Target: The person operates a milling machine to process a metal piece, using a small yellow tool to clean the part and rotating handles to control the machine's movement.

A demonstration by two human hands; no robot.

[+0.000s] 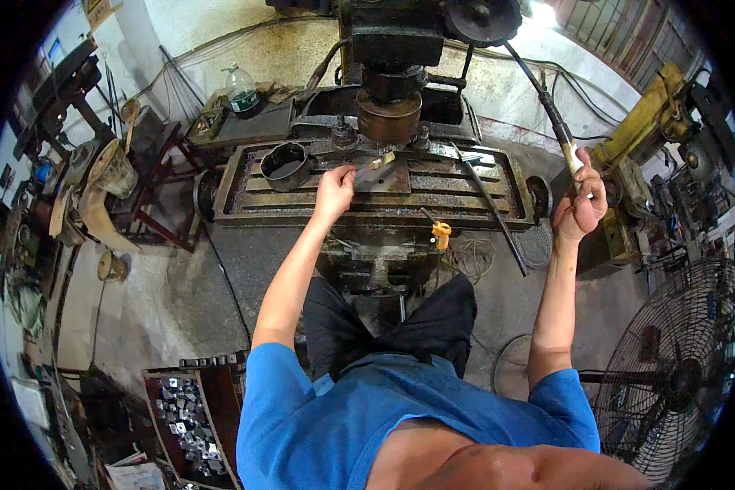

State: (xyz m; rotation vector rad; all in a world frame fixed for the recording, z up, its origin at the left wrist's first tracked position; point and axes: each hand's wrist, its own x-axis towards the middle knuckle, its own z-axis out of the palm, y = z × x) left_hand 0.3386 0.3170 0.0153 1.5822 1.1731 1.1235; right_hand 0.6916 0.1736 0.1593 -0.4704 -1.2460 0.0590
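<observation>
My left hand (336, 193) is closed on a small brush (383, 160), its bristle end pointing right over the slotted machine table (245, 211). Just above the brush is the round, brownish cutter head (389, 116) of a milling machine. Raised at the right, my right hand (581, 202) has its fingers wrapped round the pale end of a long dark lever (554, 114) that slants up to the machine head. Left of the brush, a round dark pot (285, 167) with liquid in it stands on the table.
A long bar (495, 214) overhangs the table's right front edge. A yellow air gun (441, 234) hangs at the front. A tray of small metal parts (189, 425) stands lower left, a large fan (684, 380) lower right. A plastic bottle (241, 90) sits back left.
</observation>
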